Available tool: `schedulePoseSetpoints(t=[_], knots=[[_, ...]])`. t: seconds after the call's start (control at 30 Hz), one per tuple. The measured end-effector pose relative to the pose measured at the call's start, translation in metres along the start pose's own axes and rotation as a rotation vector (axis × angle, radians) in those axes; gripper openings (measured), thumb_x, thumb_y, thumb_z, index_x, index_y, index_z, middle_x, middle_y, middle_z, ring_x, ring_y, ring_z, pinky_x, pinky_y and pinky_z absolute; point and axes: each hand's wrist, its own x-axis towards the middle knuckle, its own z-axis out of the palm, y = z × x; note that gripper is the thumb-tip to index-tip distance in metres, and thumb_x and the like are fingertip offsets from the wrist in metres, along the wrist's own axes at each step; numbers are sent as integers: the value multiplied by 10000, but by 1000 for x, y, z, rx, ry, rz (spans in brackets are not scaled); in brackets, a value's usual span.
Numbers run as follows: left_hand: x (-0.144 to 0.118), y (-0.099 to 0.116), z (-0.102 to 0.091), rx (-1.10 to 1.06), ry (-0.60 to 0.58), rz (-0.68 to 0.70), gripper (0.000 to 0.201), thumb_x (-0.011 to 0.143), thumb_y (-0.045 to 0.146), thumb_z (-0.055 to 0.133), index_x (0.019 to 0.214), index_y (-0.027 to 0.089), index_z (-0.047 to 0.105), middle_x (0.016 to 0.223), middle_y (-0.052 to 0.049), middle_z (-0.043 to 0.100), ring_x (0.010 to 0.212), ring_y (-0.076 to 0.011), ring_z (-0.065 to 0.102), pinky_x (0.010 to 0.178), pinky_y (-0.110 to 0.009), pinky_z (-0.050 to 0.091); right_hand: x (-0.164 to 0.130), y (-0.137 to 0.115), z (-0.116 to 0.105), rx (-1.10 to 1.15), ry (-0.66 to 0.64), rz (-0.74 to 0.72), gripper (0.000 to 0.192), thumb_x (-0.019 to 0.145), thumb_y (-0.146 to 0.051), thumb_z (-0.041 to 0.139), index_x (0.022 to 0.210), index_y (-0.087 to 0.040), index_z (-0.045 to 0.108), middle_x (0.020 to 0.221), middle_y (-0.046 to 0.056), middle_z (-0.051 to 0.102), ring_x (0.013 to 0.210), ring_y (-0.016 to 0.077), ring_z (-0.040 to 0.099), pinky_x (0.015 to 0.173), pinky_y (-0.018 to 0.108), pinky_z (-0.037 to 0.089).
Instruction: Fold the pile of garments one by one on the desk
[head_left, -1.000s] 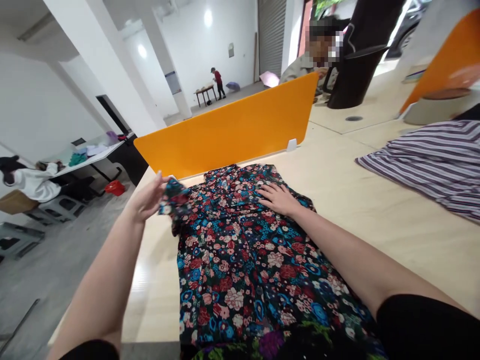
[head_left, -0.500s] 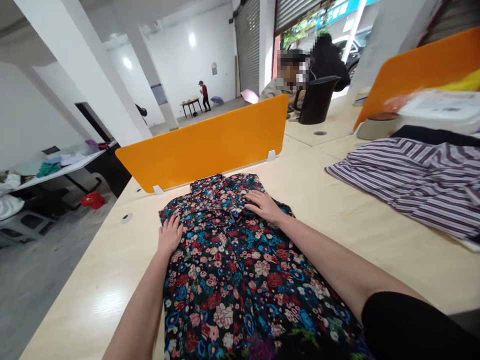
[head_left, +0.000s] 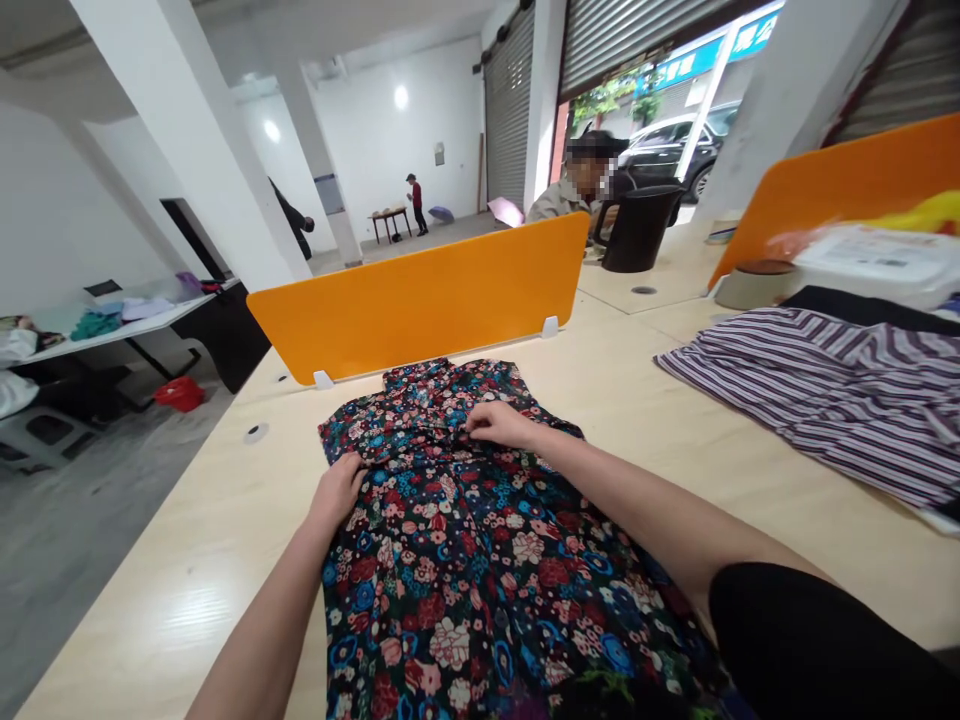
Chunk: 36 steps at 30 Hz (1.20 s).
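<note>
a: any words you can read?
b: only a blue sign far off outside. its letters are too small.
a: where is the flowery dress?
b: flat on the bench, near the orange divider.
a: and the hands?
b: the left hand was lying flat before. now it curls and pinches the cloth at the shoulder. the right hand slid left and pinches a fold near the collar. a striped cloth lies well apart.
</note>
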Motion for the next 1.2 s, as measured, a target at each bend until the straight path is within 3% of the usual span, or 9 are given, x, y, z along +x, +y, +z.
schedulePoseSetpoints(t=[0.13, 0.33, 0.43, 0.63, 0.8, 0.9, 1.03, 1.13, 1.2], knots=[[-1, -11, 0, -14, 52, -55, 228, 896, 271, 330, 984, 216, 533, 1019, -67, 653, 938, -201, 639, 863, -368, 514, 25, 24, -28, 274, 216, 120, 154, 696, -219, 602, 813, -163, 686, 764, 7, 691, 712, 161, 632, 702, 282, 499], [-12, -9, 2, -28, 63, 10, 184, 792, 178, 400, 927, 218, 518, 1133, -84, 626, 1103, -218, 582, 942, -393, 488, 14, 50, -37, -2, 479, 378, 77, 622, -112, 642, 600, -185, 635, 725, 51, 656, 791, 222, 606, 779, 334, 475], [-15, -3, -2, 8, 64, 50, 214, 771, 144, 404, 942, 206, 517, 1117, -96, 615, 1116, -220, 560, 972, -397, 466, 1, 44, -20, -111, 414, 273, 90, 718, -183, 636, 782, -183, 699, 899, 73, 667, 892, 224, 596, 849, 337, 456], [-20, 10, -18, 295, 20, 77, 222, 831, 130, 365, 947, 182, 547, 987, -104, 595, 969, -239, 558, 862, -370, 479, -6, 9, 9, -321, -78, -155, 305, 759, -318, 704, 1043, -207, 695, 1100, 83, 643, 1036, 242, 564, 888, 352, 446], [-29, 11, -27, 372, -22, 24, 288, 830, 77, 341, 944, 195, 579, 957, -99, 598, 943, -233, 552, 844, -346, 456, -15, -3, 8, -401, 37, -161, 217, 863, -122, 489, 912, -165, 696, 944, 93, 650, 919, 213, 584, 810, 326, 450], [-36, 12, -36, 406, -123, -19, 296, 798, 66, 368, 937, 199, 593, 995, -102, 607, 944, -241, 563, 815, -366, 453, -24, -3, 1, -337, -66, -227, 159, 868, -242, 548, 841, -190, 695, 905, 65, 657, 894, 203, 592, 789, 304, 445], [-32, 21, -50, 361, -150, -35, 250, 875, 222, 364, 934, 219, 606, 1005, -80, 621, 920, -241, 588, 789, -388, 467, -26, 2, -10, -329, 51, 83, 373, 919, -430, 464, 753, -183, 687, 786, 66, 657, 771, 201, 606, 711, 297, 448], [-12, 27, -48, 279, 29, -8, 363, 934, 293, 278, 1080, 186, 594, 1128, -110, 609, 1062, -233, 558, 935, -384, 442, -18, 4, -8, -414, 291, 263, 432, 963, -442, 344, 987, -189, 693, 1033, 107, 668, 969, 231, 606, 857, 349, 442], [4, 27, -36, 276, 87, -14, 420, 936, 342, 304, 1239, 166, 537, 1323, -134, 524, 1250, -262, 446, 1050, -417, 365, -12, 6, 1, -466, 291, 240, 486, 950, -520, 335, 1251, -232, 586, 1334, 109, 540, 1235, 280, 468, 1018, 471, 345]])
